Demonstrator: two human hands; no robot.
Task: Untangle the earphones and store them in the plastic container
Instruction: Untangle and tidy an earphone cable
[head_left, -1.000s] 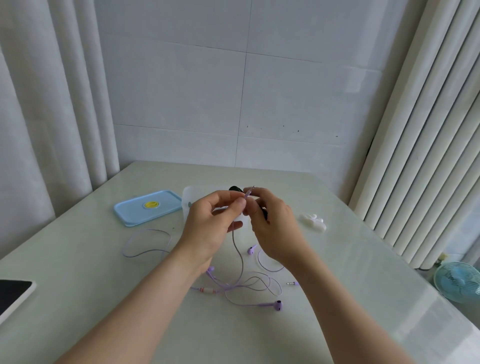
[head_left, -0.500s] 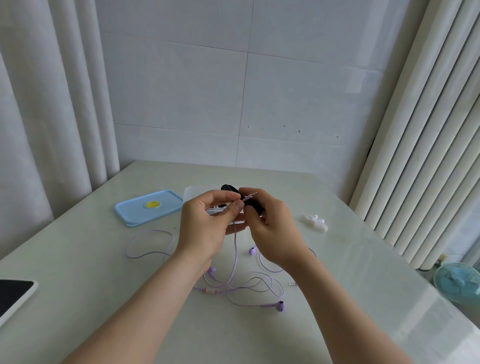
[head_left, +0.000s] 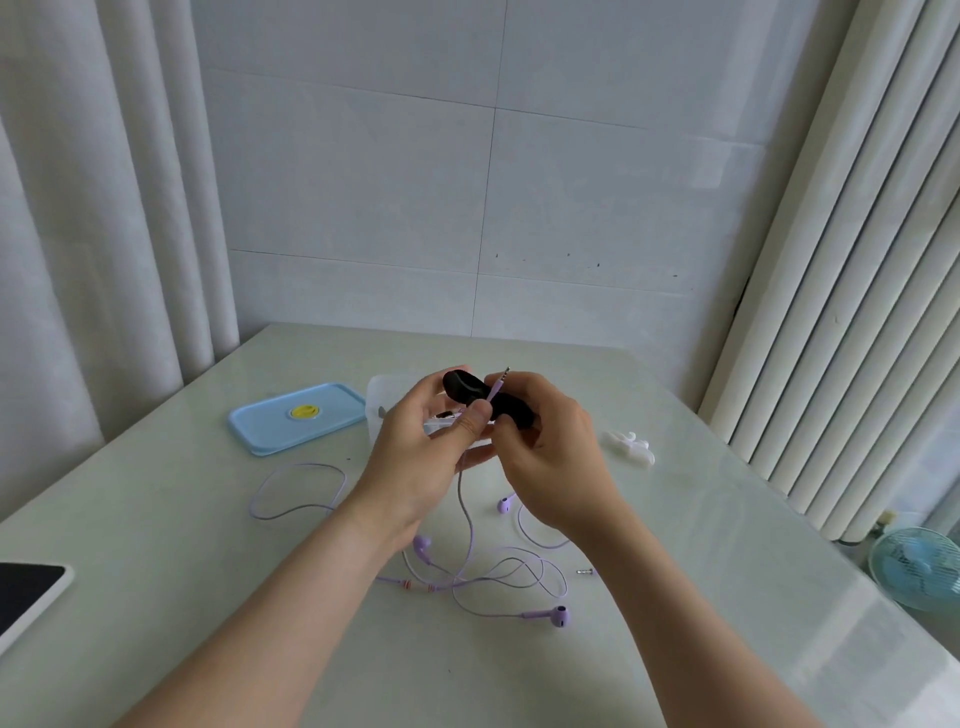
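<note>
Purple wired earphones (head_left: 470, 566) lie tangled on the table, with earbuds and loops of cable spread below my hands. My left hand (head_left: 421, 457) pinches the purple cable just below its jack plug (head_left: 498, 384), which points up. My right hand (head_left: 545, 457) grips a black oblong object (head_left: 467, 389) and meets the left hand at the cable. A clear plastic container (head_left: 384, 400) stands behind my hands, mostly hidden. Its blue lid (head_left: 296, 423) with a yellow spot lies to the left.
A small white item (head_left: 628, 447) lies to the right of my hands. A loose metal plug (head_left: 586, 572) lies near the cables. A dark-screened tablet (head_left: 26, 592) sits at the left table edge. A blue fan (head_left: 919, 566) stands on the floor at the right.
Both hands have stayed together above the table while shifting slightly. The black object shows more between them, and the jack plug sticks up more clearly.
</note>
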